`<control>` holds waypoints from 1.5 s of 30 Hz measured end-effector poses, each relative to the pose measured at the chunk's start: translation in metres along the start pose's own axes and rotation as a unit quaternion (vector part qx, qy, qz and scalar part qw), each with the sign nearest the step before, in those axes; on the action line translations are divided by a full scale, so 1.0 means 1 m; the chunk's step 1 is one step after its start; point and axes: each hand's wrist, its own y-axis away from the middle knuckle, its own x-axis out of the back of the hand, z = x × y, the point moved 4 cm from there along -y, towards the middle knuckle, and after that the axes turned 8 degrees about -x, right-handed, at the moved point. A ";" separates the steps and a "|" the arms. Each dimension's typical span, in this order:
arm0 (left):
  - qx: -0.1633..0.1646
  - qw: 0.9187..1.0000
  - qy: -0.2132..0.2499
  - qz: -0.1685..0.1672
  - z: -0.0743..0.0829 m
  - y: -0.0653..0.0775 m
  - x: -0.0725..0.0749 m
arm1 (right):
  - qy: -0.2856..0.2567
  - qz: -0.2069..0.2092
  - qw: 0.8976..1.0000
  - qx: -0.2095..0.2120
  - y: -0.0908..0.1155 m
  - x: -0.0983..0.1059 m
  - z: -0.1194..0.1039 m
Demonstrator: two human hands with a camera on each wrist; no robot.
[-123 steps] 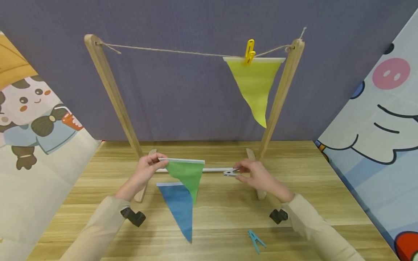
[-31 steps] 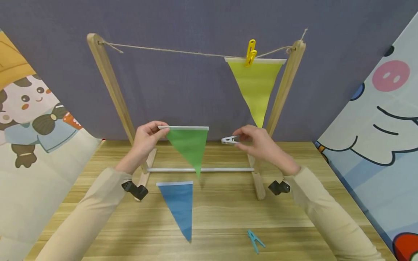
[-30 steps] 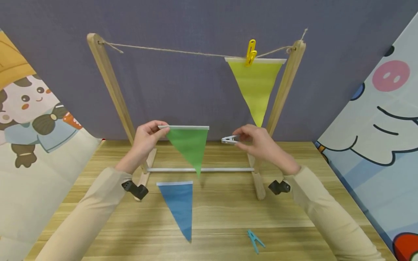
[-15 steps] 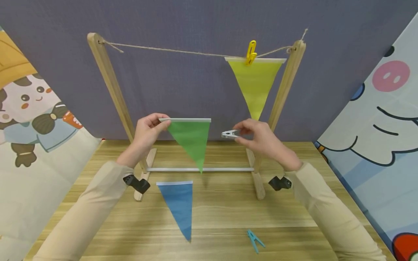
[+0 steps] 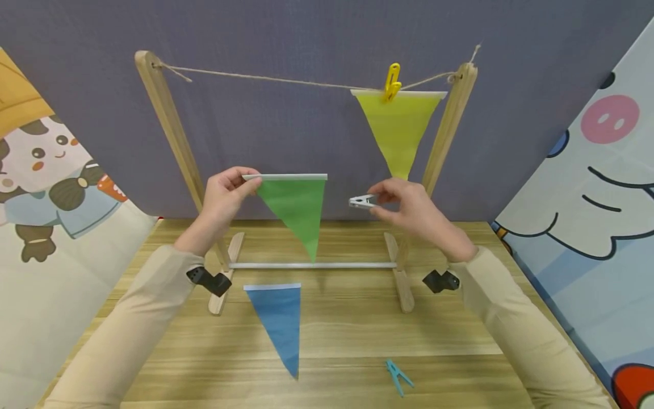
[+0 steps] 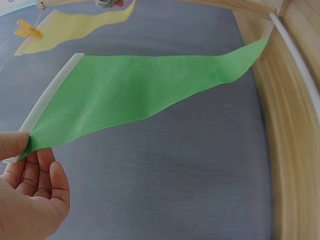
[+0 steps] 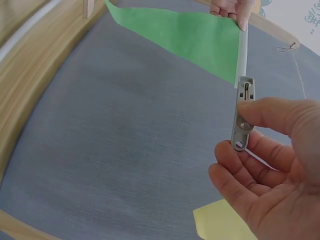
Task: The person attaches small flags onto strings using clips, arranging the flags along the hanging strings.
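Observation:
A green triangular pennant (image 5: 296, 210) hangs point down, its white-edged top corner pinched between the thumb and fingers of my left hand (image 5: 222, 196). In the left wrist view the thumb presses on the pennant's white strip (image 6: 52, 92). My right hand (image 5: 416, 210) pinches a grey clothespin (image 5: 363, 201), its nose toward the pennant but apart from it. Above both hands a twine line (image 5: 265, 78) runs between two wooden posts. A yellow-green pennant (image 5: 398, 128) hangs from the twine by a yellow clothespin (image 5: 392, 82), its tip hidden behind my right hand.
A blue pennant (image 5: 280, 324) lies on the wooden table (image 5: 347, 329), with a light-blue clothespin (image 5: 397, 376) to its right. The left post (image 5: 171, 125) and right post (image 5: 449, 125) stand on wooden feet joined by a white rod (image 5: 352, 265). A grey-blue panel (image 5: 286, 130) stands behind.
Both hands have risen from near the table toward the twine, carrying the green pennant and the grey clothespin. The blue pennant, light-blue clothespin and rack have stayed in place.

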 end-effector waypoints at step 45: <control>-0.054 0.997 0.055 0.029 0.050 -0.036 -0.008 | 0.034 0.064 0.997 0.029 -0.024 0.050 -0.029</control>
